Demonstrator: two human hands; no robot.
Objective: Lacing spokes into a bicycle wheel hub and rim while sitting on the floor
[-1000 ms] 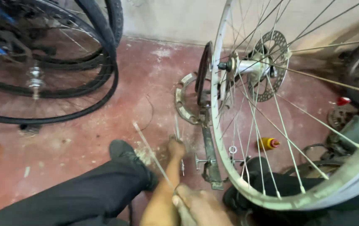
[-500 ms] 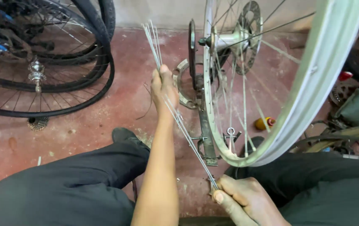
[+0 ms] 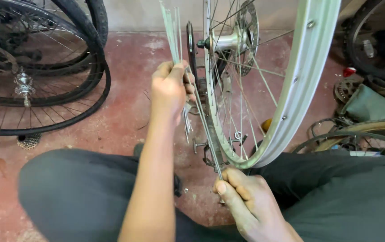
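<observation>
My left hand [image 3: 171,87] is raised and closed around a bundle of thin metal spokes [image 3: 171,27] that fan upward out of the fist. One single spoke [image 3: 204,127] runs from that hand down to my right hand [image 3: 245,199], which pinches its lower end just below the wheel. A silver bicycle rim [image 3: 291,96] stands upright between my knees, its hub [image 3: 228,41] and brake disc [image 3: 246,31] near the top. Both hands are left of and below the rim.
Black tyred wheels [image 3: 44,76] lie stacked on the red concrete floor at the left, with a small cog cluster [image 3: 28,141] beside them. A crank and chainring [image 3: 191,49] lie behind the rim. More wheels, a greenish bag [image 3: 372,105] and parts crowd the right.
My left hand has lifted the spoke bundle from the floor up beside the hub. My right hand has come forward onto the low end of one spoke. The rim sits closer and more upright.
</observation>
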